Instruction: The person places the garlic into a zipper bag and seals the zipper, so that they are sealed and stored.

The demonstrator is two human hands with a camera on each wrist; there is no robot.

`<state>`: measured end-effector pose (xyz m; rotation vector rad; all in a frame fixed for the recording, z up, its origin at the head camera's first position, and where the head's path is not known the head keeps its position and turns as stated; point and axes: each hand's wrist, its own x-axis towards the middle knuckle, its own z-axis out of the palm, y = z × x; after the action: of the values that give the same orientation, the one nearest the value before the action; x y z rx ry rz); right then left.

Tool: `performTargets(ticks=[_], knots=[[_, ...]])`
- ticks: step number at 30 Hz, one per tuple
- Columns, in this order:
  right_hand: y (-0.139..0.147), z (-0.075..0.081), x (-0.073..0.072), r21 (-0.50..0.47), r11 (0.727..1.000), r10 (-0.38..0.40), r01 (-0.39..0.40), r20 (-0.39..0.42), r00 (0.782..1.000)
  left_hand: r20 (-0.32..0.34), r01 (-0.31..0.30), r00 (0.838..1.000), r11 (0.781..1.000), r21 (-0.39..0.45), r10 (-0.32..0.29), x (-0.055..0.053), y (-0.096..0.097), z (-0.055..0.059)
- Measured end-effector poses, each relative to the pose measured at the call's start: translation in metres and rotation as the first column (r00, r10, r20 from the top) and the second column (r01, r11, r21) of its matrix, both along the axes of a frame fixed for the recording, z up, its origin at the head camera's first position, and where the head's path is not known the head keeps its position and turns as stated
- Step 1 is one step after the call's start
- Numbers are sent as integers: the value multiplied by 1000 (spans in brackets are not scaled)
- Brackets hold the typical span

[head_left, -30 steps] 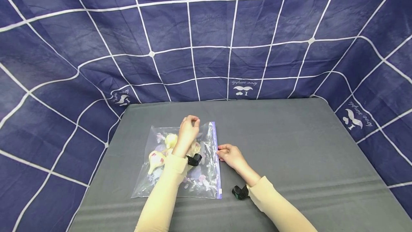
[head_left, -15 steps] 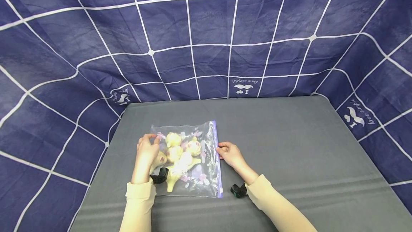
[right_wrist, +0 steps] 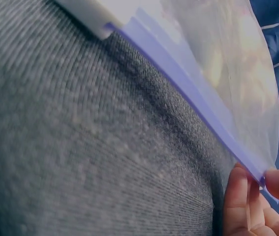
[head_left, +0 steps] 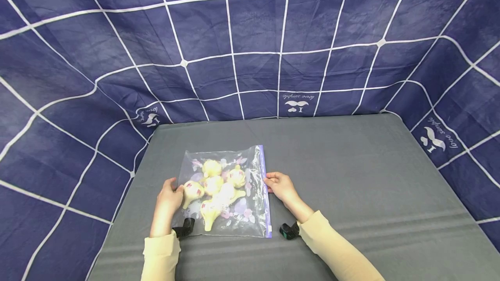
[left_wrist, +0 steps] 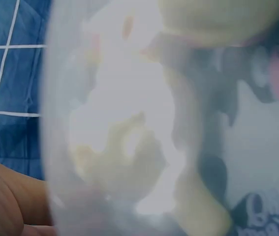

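Note:
A clear slider zip bag (head_left: 250,205) with purple flower prints lies on the grey table. Inside it are several garlic bulbs (head_left: 209,211), pale yellow with purplish marks. My right hand (head_left: 282,186) pinches the purple zip strip (right_wrist: 188,105) at the bag's right edge, thumb and fingers on either side. At the opposite edge, my left hand (head_left: 169,197) holds the bag's left side, its fingertips partly hidden by the plastic in the left wrist view. A garlic bulb (left_wrist: 129,152) shows blurred through the plastic there.
The white slider (head_left: 269,229) sits at the near end of the zip strip. Grey cloth (head_left: 351,177) covers the table and stretches to the right of the bag. A blue curtain (head_left: 258,73) with white lines encloses the back and sides.
My left hand has moved left and toward me, from above the bag to its left edge, uncovering the garlic bulbs. The right hand stays at the zip strip.

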<state>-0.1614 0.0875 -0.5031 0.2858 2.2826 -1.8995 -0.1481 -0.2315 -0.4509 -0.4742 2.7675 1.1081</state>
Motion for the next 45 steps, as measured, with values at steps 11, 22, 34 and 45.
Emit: performTargets(ticks=[11,22,34,45], knots=[[-1,0,0,-3,1000,-20,20,-7,1000,-56,-33,998,998,-57,30,4,1,-9],[8,3,-1,-18,998,-55,55,-2,998,-153,-86,985,996,-16,83,7,8,-9],[67,20,-6,70,993,-95,95,-10,995,-227,-34,973,997,73,50,2,58,-6],[125,25,1,194,975,-112,108,8,994,-271,66,962,989,130,-29,-5,109,-16]])
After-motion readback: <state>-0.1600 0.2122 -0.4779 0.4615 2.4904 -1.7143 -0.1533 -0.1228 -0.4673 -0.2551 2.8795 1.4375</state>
